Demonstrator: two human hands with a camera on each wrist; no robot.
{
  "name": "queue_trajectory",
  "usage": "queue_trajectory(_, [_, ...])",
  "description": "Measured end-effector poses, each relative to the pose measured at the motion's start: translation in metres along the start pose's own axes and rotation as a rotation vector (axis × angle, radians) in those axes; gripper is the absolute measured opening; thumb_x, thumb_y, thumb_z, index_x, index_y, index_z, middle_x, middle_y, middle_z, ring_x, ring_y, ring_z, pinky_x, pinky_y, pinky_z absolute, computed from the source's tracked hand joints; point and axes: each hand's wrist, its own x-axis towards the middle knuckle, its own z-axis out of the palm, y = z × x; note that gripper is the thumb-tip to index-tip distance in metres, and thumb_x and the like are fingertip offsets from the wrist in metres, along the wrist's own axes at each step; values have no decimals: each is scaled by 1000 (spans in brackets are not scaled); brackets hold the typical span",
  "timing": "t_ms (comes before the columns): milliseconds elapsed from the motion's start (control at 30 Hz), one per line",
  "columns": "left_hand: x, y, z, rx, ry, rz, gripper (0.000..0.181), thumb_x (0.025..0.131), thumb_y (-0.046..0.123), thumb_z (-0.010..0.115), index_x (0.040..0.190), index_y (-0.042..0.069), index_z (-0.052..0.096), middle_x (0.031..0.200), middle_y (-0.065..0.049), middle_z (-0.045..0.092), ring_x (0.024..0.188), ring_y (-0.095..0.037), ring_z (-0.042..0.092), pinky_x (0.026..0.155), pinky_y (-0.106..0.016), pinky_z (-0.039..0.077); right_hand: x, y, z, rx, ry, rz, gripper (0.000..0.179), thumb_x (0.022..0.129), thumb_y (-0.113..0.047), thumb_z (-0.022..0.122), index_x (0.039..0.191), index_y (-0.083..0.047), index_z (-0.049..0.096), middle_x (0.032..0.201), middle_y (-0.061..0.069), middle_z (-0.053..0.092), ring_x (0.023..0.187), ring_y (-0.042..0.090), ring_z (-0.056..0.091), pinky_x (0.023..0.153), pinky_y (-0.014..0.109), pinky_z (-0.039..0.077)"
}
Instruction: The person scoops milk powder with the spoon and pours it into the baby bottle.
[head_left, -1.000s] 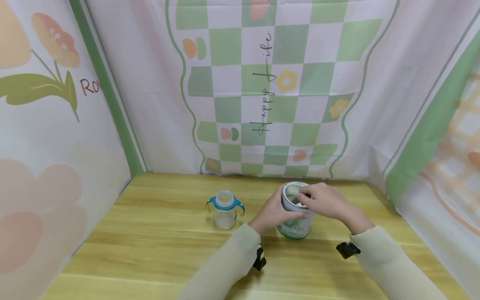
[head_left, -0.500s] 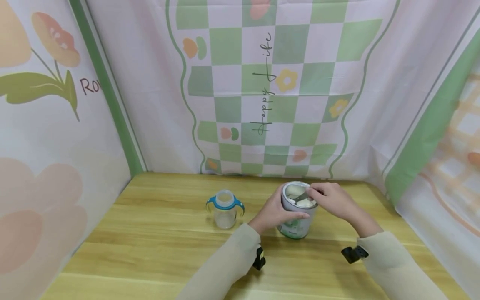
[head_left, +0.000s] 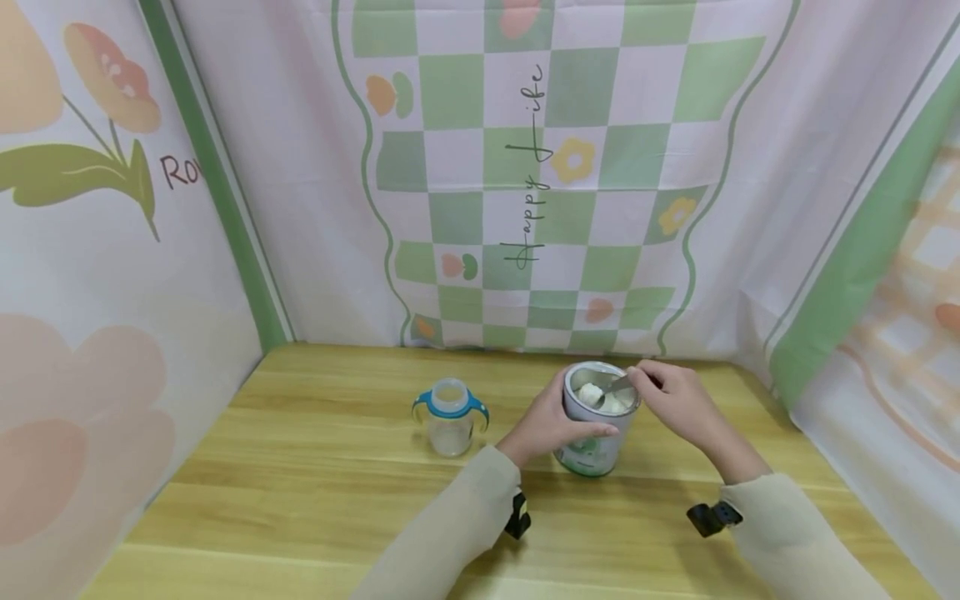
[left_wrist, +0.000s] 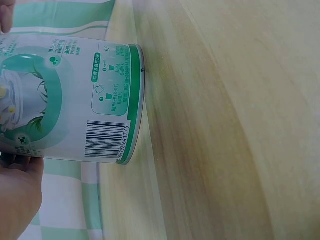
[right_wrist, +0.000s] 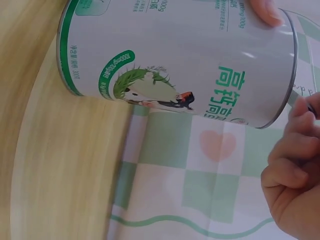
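A white and green milk powder can [head_left: 588,454] stands on the table, its top open. My left hand [head_left: 543,423] grips it, the thumb lying across the near side; in the left wrist view that hand [left_wrist: 20,197] is at the can's side, beside the printed label [left_wrist: 110,80]. My right hand [head_left: 678,404] pinches the handle of a metal spoon [head_left: 619,383] over the can's right rim. White powder [head_left: 591,393] is heaped at the spoon's bowl, inside the mouth of the can. The right wrist view shows the right hand [right_wrist: 292,180] with curled fingers close by the rim.
A clear baby bottle [head_left: 450,435] with a blue two-handled collar and no cap stands left of the can on the wooden table [head_left: 315,467]. Behind the table hangs a green checkered cloth [head_left: 510,292], with printed cloth at both sides.
My right hand has drawn back to the right and the spoon has come up into view, bearing a heap of powder. The left hand, can and bottle have stayed in place.
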Motion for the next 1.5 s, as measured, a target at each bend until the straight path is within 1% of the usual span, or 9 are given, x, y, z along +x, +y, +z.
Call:
queue_trajectory(100, [0,0,-1,5,0,0,87,79,33,88,148,37,35,133,14,52,116,-5,55,96,-31,48,-1,3,1,-17,60,-4,37,107,-25,50,71,-15,48,56,-1,37,46,13,33,47,29,33])
queue_trajectory(333, [0,0,0,12,8,8,86,78,32,89,147,37,37,135,13,52,117,-5,55,97,-31,47,-2,5,4,-71,116,-53,36,105,-21,53,70,-17,48,56,-3,37,46,12,34,47,28,33])
queue_trajectory(467, [-1,0,0,23,13,-9,87,79,34,88,148,38,36,136,13,51,118,-5,54,96,-31,47,-3,5,6,-67,137,-65,36,105,-20,53,69,-17,47,55,-4,36,45,11,33,46,28,32])
queue_trajectory(733, [-1,0,0,30,17,-13,87,79,35,88,148,37,36,136,13,51,118,-5,53,96,-32,48,-4,6,6,-34,148,-29,38,106,-24,51,69,-16,44,55,-2,36,45,13,32,47,28,31])
queue_trajectory(800, [-1,0,-1,31,19,-20,87,79,36,88,148,37,35,136,13,51,118,-5,53,97,-32,48,-5,7,6,-21,143,-11,39,107,-25,50,70,-15,44,55,-1,36,45,14,33,47,29,31])
queue_trajectory(933, [-2,2,0,39,25,-28,87,78,35,88,148,36,36,135,14,51,118,-5,53,97,-32,48,-7,8,6,2,123,39,37,107,-30,48,77,-10,58,56,1,41,45,15,35,46,30,33])
queue_trajectory(1033, [-2,3,1,44,34,-27,88,78,35,89,149,35,36,134,15,51,118,-5,53,97,-33,47,-8,9,5,29,100,80,38,108,-32,46,87,-7,67,56,2,45,45,16,37,45,31,36])
queue_trajectory(1300, [-2,4,4,49,48,-29,92,78,34,88,152,33,33,137,15,48,120,-5,51,99,-34,46,-8,10,-3,132,58,198,45,107,-39,46,87,-4,66,61,6,50,49,16,43,44,32,38])
queue_trajectory(1500, [-3,6,3,78,51,-59,101,79,35,88,158,30,25,143,12,45,125,-7,49,102,-36,43,-6,9,-7,204,37,244,49,107,-43,46,89,-1,65,66,9,55,51,14,45,45,30,39])
